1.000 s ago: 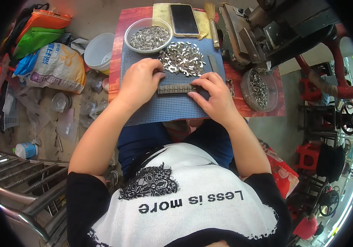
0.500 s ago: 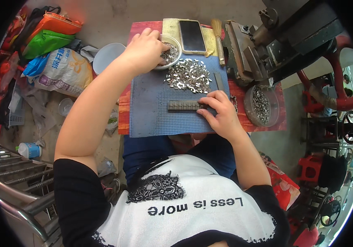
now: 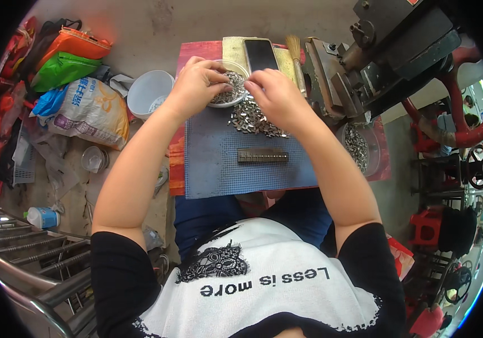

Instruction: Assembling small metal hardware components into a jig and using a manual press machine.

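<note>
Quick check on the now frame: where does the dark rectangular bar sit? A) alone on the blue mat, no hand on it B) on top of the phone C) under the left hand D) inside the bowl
A: the dark bar lies alone on the blue mat, while the left hand and right hand are up at the bowl.

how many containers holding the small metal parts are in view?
2. One bowl sits at the far edge of the blue mat, under the left hand and right hand. A second bowl sits right of the mat. Others may be hidden.
</note>
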The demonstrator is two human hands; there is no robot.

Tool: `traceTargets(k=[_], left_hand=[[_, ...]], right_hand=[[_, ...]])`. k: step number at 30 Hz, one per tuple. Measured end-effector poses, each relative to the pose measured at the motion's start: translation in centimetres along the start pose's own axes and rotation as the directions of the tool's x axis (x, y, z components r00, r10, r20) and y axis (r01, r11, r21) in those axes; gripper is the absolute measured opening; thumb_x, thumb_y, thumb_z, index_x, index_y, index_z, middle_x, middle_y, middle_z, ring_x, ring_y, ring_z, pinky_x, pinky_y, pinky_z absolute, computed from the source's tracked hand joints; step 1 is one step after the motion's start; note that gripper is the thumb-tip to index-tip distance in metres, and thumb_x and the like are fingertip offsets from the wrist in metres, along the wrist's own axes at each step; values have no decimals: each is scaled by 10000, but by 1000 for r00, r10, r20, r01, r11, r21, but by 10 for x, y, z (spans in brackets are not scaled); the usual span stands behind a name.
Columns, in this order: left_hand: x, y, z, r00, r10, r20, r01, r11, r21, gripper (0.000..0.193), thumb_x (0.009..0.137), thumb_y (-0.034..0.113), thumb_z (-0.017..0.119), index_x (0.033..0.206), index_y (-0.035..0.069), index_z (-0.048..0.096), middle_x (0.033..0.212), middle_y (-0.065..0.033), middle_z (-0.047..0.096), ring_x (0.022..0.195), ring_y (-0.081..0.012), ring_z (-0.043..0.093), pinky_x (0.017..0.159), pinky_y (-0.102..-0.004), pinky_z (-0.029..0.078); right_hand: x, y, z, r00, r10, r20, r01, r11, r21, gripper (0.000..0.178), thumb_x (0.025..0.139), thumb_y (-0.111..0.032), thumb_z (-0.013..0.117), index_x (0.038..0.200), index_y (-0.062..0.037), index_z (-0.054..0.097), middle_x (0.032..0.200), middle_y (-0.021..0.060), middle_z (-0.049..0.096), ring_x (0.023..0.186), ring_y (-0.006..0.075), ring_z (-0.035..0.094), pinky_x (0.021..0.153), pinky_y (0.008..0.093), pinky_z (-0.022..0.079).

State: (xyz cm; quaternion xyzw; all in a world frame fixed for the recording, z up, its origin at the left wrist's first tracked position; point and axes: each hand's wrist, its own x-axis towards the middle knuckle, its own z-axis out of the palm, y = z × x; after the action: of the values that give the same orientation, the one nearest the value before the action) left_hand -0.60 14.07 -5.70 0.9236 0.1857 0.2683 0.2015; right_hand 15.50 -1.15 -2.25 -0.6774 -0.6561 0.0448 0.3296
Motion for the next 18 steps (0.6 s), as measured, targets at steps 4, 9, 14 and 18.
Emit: traceTargets(k=[4,9,14,18], left_hand=[[-7,6,-5,999,-6,-52,1,995,-102,185,793,242,779,940,134,808,1154,-26,720,1140,-266,565,1018,-401,438],[-7,4,-12,1000,11,-29,-15,993,-119,196,796,216,776,958,110,799,1179,-58,718,1222,-271,554,1035,-412,438],[-10,9,-20,996,-75,38,83,930,-357,195,830,193,761,984,77,790,1218,-96,707,1351,-299,484,1112,-430,394],[-9,0,-16,988,-153,31,151,889,-432,207,830,203,770,992,77,789,1228,-102,703,1385,-309,452,1128,-432,381]], right_hand=[[33,-16,7,981,81,178,-85,996,13,292,963,-285,594,935,-11,689,917,204,686,917,390,641,801,458,507],[43,-10,18,950,142,280,-189,971,149,285,963,-277,597,972,-11,698,900,209,694,867,373,668,771,437,522],[47,-14,15,968,56,243,-92,986,137,273,952,-265,617,974,-5,698,899,205,697,853,363,672,752,420,526],[56,-13,9,930,128,345,-203,961,189,296,945,-289,638,961,0,700,896,208,697,836,346,678,741,410,528]])
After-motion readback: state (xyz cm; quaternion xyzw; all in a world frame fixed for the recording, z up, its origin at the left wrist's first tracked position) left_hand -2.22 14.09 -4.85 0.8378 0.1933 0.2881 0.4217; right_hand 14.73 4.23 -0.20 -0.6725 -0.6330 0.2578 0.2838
